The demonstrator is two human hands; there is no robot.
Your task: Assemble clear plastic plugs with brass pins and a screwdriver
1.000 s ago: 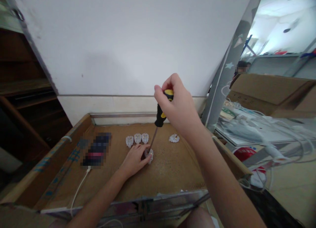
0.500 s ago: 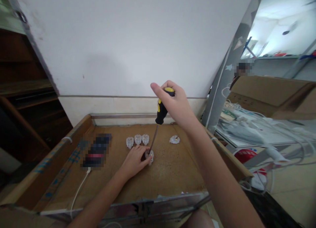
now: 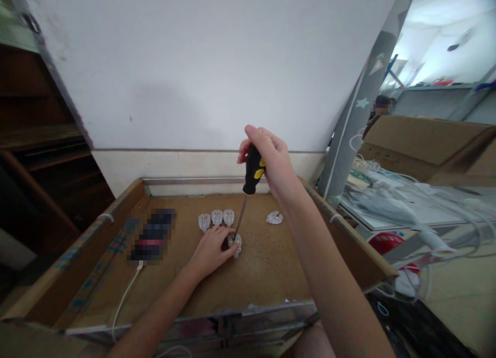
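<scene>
My right hand (image 3: 269, 151) is wrapped round the handle of a black and yellow screwdriver (image 3: 252, 173), raised over the cardboard surface. Its shaft slants down to a small clear plastic piece with metal parts (image 3: 235, 244), where the tip meets it. Thumb and fingers of my left hand (image 3: 212, 247) grip that clear piece from the left and hold it down. Just beyond my left hand stand three similar clear pieces (image 3: 217, 217) in a row. Another clear piece (image 3: 275, 217) lies apart to the right, under no hand.
Cardboard side walls (image 3: 349, 239) border the work surface (image 3: 279, 275). A blurred-out phone (image 3: 153, 235) with a white cable (image 3: 126, 298) lies at left. Behind rises a white wall (image 3: 217, 68). At right are a side table with bags and cables, an open carton (image 3: 422, 141) and a person.
My right hand has turned about the screwdriver handle, its thumb and fingers shifting round the top. The screwdriver tip stays at the clear piece, and my left hand keeps its place.
</scene>
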